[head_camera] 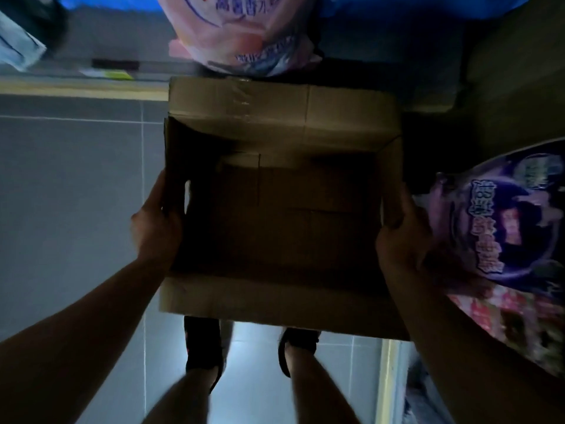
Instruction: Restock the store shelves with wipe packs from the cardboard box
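Observation:
An open brown cardboard box (275, 301) fills the middle of the head view, held above the floor. Its dark inside shows only bare cardboard; no wipe packs are visible in it. My left hand (156, 224) grips the box's left wall, thumb outside and fingers curled over the rim. On the opposite wall my right hand (403, 237) grips in the same way. A purple wipe pack (501, 221) lies just right of my right hand, on a stack of packs.
A pink pack (238, 32) sits beyond the box's far flap. More pink and red packs (519, 319) lie at the lower right. Grey floor tiles (76, 194) spread to the left. My feet in dark shoes (203, 344) stand below the box.

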Demonstrator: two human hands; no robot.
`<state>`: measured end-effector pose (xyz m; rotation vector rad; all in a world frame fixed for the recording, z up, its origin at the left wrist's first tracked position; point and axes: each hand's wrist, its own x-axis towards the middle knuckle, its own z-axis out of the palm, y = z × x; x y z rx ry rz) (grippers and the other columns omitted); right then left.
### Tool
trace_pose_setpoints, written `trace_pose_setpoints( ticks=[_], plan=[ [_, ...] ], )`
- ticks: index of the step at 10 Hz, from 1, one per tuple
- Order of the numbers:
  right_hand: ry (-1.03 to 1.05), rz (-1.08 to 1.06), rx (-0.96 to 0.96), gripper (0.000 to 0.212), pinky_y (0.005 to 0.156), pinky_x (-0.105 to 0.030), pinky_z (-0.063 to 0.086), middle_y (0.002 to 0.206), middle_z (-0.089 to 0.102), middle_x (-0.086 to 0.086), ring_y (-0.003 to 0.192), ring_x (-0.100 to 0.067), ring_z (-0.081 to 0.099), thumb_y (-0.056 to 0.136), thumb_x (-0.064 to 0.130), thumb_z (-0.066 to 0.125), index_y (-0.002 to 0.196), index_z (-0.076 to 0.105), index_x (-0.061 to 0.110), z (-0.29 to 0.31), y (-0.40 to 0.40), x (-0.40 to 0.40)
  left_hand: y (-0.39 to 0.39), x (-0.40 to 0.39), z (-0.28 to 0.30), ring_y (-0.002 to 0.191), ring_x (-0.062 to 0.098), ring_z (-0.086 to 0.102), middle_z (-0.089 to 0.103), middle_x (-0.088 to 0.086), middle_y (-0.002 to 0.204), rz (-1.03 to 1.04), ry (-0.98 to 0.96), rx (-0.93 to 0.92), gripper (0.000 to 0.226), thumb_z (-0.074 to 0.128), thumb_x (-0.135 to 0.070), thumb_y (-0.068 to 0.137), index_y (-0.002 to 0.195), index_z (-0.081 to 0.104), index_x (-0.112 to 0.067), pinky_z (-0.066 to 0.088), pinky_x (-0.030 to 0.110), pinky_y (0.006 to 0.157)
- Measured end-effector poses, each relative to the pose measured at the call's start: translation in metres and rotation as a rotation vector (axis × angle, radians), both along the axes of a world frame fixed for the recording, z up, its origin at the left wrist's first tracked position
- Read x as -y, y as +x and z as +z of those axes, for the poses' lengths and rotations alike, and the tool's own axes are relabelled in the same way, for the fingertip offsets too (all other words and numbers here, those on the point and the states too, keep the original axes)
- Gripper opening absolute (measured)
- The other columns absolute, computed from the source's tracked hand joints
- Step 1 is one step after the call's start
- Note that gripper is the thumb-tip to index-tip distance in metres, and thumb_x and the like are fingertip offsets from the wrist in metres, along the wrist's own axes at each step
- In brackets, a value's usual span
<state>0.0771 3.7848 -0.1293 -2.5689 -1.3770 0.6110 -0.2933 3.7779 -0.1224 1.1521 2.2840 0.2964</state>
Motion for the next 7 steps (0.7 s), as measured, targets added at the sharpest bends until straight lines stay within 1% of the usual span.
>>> trace_pose_setpoints(
  ticks=[1, 2, 3, 4, 5, 6, 7],
  plan=[
    [0.035, -0.038, -0.022, 0.068, 0.098, -0.041, 0.038, 0.128, 0.055, -0.021, 0.118, -0.038, 0.05, 0.085, -0.003, 0.05, 0.145, 0.041, 0.028, -0.017, 0.002, -0.013, 0.003, -0.005, -0.016, 0.062, 0.026, 0.059, 0.062, 0.009, 0.12, -0.003, 0.047, 0.01, 0.062, 0.042, -0.014, 0.098, 0.141, 0.024, -0.055, 0.055, 0.04, 0.055],
    [0.096, -0.06, -0.007, 0.068, 0.101, -0.04, 0.035, 0.128, 0.055, -0.023, 0.12, -0.039, 0.049, 0.084, -0.004, 0.052, 0.144, 0.042, 0.026, -0.032, 0.004, -0.017, 0.007, 0.003, -0.025, 0.062, 0.021, 0.058, 0.064, 0.009, 0.111, 0.001, 0.083, 0.045, 0.063, 0.041, -0.014, 0.099, 0.143, 0.021, -0.053, 0.052, 0.034, 0.054],
    [0.073, -0.029, 0.007, 0.066, 0.101, -0.044, 0.035, 0.127, 0.054, -0.024, 0.119, -0.04, 0.049, 0.084, 0.0, 0.053, 0.146, 0.041, 0.02, -0.035, 0.004, -0.011, 0.009, 0.011, -0.024, 0.066, 0.018, 0.059, 0.064, 0.008, 0.114, -0.017, 0.084, 0.053, 0.065, 0.041, -0.013, 0.098, 0.145, 0.017, -0.051, 0.046, 0.026, 0.052],
    [-0.11, 0.032, 0.025, 0.072, 0.104, -0.047, 0.035, 0.142, 0.042, -0.022, 0.129, -0.041, 0.04, 0.087, 0.017, 0.059, 0.151, 0.026, 0.022, -0.023, -0.001, -0.012, 0.009, 0.007, -0.009, 0.095, 0.028, 0.064, 0.056, 0.006, 0.133, -0.05, 0.015, 0.078, 0.071, 0.049, -0.016, 0.095, 0.146, 0.014, -0.05, 0.055, 0.033, 0.065],
    [-0.271, 0.066, -0.004, 0.074, 0.111, -0.055, 0.027, 0.15, 0.031, -0.021, 0.137, -0.043, 0.029, 0.083, 0.027, 0.064, 0.148, 0.028, 0.017, 0.006, -0.017, -0.018, 0.005, -0.001, 0.019, 0.107, 0.027, 0.061, 0.059, 0.004, 0.128, -0.133, -0.064, 0.081, 0.063, 0.054, -0.023, 0.091, 0.144, 0.026, -0.044, 0.046, 0.027, 0.073],
    [-0.325, 0.295, 0.023, 0.066, 0.106, -0.054, 0.033, 0.144, 0.039, -0.017, 0.132, -0.042, 0.036, 0.081, 0.034, 0.064, 0.14, 0.039, 0.017, 0.059, -0.049, -0.012, 0.002, -0.006, 0.062, 0.106, 0.029, 0.061, 0.063, 0.006, 0.12, -0.166, -0.07, 0.047, 0.052, 0.056, -0.033, 0.089, 0.138, 0.041, -0.032, 0.042, 0.03, 0.078],
    [-0.27, 0.544, 0.052, 0.065, 0.103, -0.046, 0.037, 0.141, 0.042, -0.011, 0.129, -0.035, 0.039, 0.08, 0.044, 0.061, 0.137, 0.043, 0.018, 0.124, -0.081, -0.006, 0.003, -0.006, 0.118, 0.116, 0.028, 0.055, 0.059, 0.007, 0.128, -0.354, -0.046, 0.057, 0.056, 0.056, -0.036, 0.089, 0.14, 0.04, -0.023, 0.046, 0.038, 0.092]
  ],
)
